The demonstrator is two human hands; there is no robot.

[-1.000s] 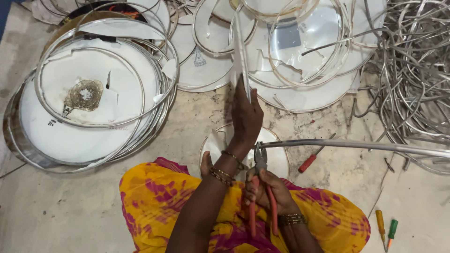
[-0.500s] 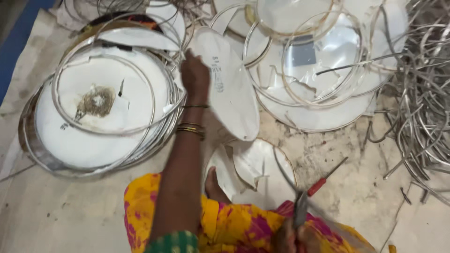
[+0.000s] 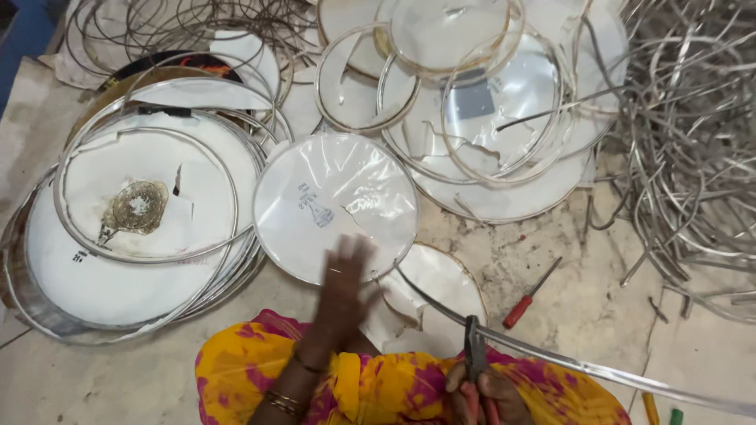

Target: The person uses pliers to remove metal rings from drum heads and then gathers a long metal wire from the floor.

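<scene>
Far left: a stack of large round white drumheads in thin metal hoops (image 3: 142,236), rims on, the top skin torn and stained brown at its middle. Untouched, by the look of it.

Centre: one round white plastic skin (image 3: 336,206) flat on the pale stone floor (image 3: 94,378), touching the stack's right edge. Just below it, the left hand (image 3: 343,285), blurred, fingers spread, holding nothing, hovering at the skin's lower edge.

Below and right: a torn white skin fragment (image 3: 429,303) at the yellow-and-pink clothed lap. Right hand (image 3: 484,391) closed round red-handled pliers (image 3: 475,358), whose tips clamp a long bent strip of silver metal rim (image 3: 598,368) running off to the right. Red-handled screwdriver (image 3: 529,295) loose nearby.

Far right: a big tangle of stripped silver metal hoops (image 3: 693,149), probably finished pieces. Judged overall: many rims pulled, many hooped heads left.
</scene>
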